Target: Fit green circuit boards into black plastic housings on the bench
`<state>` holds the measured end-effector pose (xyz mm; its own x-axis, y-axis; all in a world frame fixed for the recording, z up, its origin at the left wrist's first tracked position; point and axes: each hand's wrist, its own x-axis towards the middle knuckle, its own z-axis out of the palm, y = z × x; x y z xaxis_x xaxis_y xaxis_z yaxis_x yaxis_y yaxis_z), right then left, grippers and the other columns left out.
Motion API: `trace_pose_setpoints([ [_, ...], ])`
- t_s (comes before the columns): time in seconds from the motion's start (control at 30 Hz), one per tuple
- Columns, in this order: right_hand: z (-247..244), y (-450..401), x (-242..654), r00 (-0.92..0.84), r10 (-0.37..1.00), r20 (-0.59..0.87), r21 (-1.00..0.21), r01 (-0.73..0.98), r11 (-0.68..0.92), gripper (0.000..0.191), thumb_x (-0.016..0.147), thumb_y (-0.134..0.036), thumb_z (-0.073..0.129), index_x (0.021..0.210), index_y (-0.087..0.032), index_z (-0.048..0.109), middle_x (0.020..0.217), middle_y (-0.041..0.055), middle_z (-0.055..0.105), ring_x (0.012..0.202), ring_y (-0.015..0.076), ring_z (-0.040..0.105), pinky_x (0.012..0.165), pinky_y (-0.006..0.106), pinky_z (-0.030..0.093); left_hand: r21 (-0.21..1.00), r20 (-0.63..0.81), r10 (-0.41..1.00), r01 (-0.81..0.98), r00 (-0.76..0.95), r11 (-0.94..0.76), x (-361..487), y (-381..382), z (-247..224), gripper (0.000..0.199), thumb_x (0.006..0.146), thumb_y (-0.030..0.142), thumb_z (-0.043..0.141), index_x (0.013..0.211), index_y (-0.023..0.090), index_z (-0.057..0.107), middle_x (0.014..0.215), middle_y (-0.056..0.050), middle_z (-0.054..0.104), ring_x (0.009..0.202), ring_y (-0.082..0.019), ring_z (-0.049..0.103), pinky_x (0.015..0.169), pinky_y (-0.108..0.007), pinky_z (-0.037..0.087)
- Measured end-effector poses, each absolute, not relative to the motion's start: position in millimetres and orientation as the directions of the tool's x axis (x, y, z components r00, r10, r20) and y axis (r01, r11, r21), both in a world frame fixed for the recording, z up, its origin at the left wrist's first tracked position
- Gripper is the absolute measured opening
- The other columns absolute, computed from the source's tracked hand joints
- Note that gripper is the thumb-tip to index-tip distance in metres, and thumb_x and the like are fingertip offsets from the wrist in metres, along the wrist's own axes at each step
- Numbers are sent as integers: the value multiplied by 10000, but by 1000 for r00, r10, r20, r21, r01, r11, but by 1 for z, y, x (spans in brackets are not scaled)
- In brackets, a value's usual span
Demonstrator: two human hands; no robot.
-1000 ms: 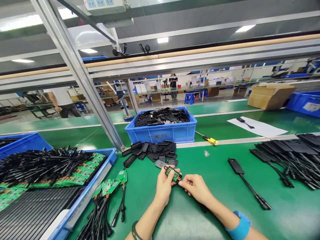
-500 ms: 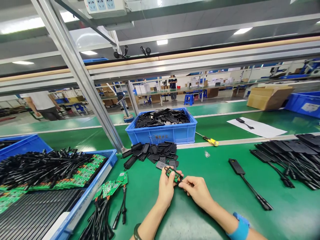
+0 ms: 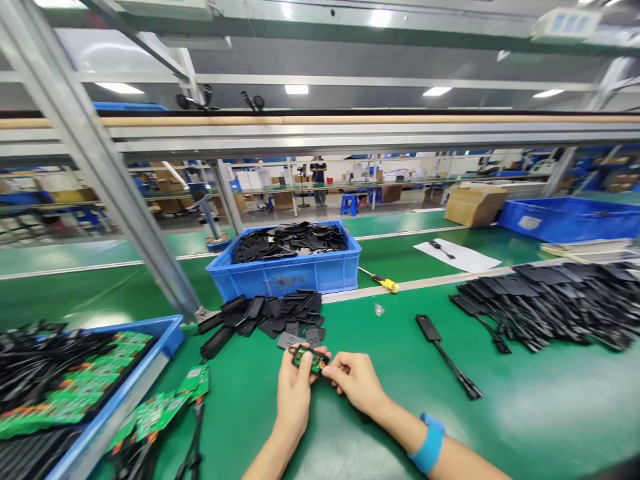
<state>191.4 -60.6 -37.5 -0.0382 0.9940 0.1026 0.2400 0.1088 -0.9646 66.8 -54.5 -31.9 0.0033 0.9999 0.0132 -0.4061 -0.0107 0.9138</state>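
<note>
Circuit board (image 3: pixel 316 363), head view, seated in a black housing (image 3: pixel 311 349) and held just above the green worktop (image 3: pixel 400 420), between the two hands. The left hand (image 3: pixel 294 393) lies along the board's left and near side, thumb pressed on its upper face and fingers beneath the housing, so that the assembly is clasped between them. The right hand (image 3: pixel 357 380) meets the assembly at its right end, beside orange wires; thumb and forefinger are drawn together there, but whether wire or housing lies between the tips is too small to tell. A blue band (image 3: pixel 430 443) circles the right wrist. Just beyond the hands lie loose black shells (image 3: pixel 270 317), and behind these stands a blue bin (image 3: pixel 320 273) filled with dark parts. To the left, loose boards with black cables (image 3: pixel 155 413) rest beside a blue tray (image 3: pixel 160 363) of similar pieces. To the right, apart from the hands, lie a single black cabled unit (image 3: pixel 429 328) and, farther off, a yellow-handled screwdriver (image 3: pixel 387 285).
</note>
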Motion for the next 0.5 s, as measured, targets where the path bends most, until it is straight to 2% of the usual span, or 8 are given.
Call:
trace_pose_setpoints([
  [0.1,-38,-56,189,-24,997,67,-969,238,71,224,724,-319,620,573,-157,591,447,-38,540,392,82,494,422,174,369,950,78,996,-299,-48,-89,64,-56,-30,412,710,456,669,975,203,480,953,-64,663,931,-224,625,775,-315,513],
  [0.2,-40,-54,189,-48,998,42,-966,255,53,295,706,-400,653,553,-155,596,444,-41,533,398,82,485,411,172,353,972,76,995,-217,-63,-88,63,-57,-27,473,652,491,707,963,194,509,912,-55,669,917,-220,624,798,-298,504],
  [0.27,-42,-54,190,-101,989,107,-933,335,135,354,663,-480,686,544,-158,602,455,-42,539,439,90,496,432,177,346,974,-4,1000,-225,-26,-2,65,-56,-24,519,606,517,726,951,185,526,844,-44,672,839,-222,635,720,-288,519],
  [0.37,-41,-57,192,-184,940,287,-802,491,340,383,640,-522,703,539,-167,600,503,-33,577,495,102,518,489,192,352,968,-87,996,-233,22,89,68,-52,-22,550,547,540,745,903,173,543,742,-19,652,697,-203,625,572,-258,504],
  [0.43,-38,-57,196,-148,920,363,-723,578,378,363,715,-470,662,527,-171,584,522,-23,585,502,99,512,504,196,357,981,-96,995,-165,37,100,70,-50,-23,564,529,560,741,887,169,549,660,2,622,584,-166,586,488,-231,464],
  [0.5,-35,-55,201,-83,910,406,-692,623,365,285,775,-392,621,591,-176,603,568,-20,592,513,93,511,507,188,371,993,-94,993,-65,75,98,71,-50,-27,571,546,580,720,902,166,552,564,27,577,461,-122,507,424,-209,412],
])
